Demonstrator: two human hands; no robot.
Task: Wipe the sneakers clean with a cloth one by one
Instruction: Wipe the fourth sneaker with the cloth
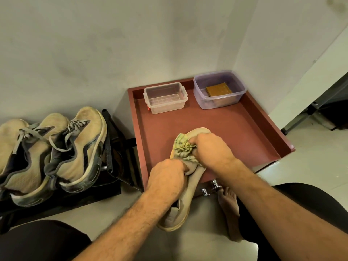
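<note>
While the sneaker (185, 193) lies with its long axis running from the lower middle of the frame up and slightly rightward, toe on the red tray table (244, 129) and heel hanging off its near edge toward the person, the two hands sit one behind the other along that axis. Nearer the heel, the left hand (166, 178) curls its fingers over the upper around the opening and seems to steady the shoe. Nearer the toe, the right hand (211, 149) is bunched round a crumpled yellow-green cloth (183, 146) and presses it onto the forefoot. So the unwiped length, as I judge it, lies either toward the toe tip just past the right hand, at the frame's centre, or back toward the heel under and below the left hand; a stroke along the shoe would run on that same diagonal, and the right hand is the one placed to make it.

Two more tan sneakers (56, 153) wait on a dark rack (113, 157) at the left of the frame, well apart from the hands. At the tray's far edge stand a clear box (165, 98) and a purple-tinted tub (219, 89) holding something brown
</note>
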